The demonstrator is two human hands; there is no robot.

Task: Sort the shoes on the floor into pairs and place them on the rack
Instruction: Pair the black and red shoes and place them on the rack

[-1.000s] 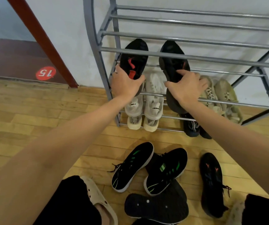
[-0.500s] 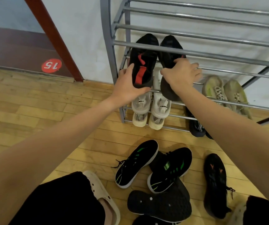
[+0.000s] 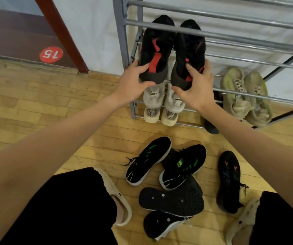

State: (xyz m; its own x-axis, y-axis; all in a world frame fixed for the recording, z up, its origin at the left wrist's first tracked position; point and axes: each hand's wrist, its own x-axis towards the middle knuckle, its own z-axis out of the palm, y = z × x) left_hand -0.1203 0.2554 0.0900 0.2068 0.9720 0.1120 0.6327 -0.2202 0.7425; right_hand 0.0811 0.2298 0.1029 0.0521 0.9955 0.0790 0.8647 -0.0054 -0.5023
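Shoes: two held (image 3: 157,50), five floored (image 3: 148,160)

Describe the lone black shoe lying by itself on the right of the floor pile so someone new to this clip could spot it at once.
Start at the grey metal shoe rack against the wall, then drop to the wooden floor in front of it, where loose dark shoes lie. The lone black shoe lies apart at the right edge, toe toward the rack. Unlike the green-striped sneakers to its left, it has small orange marks and no white sole edge.
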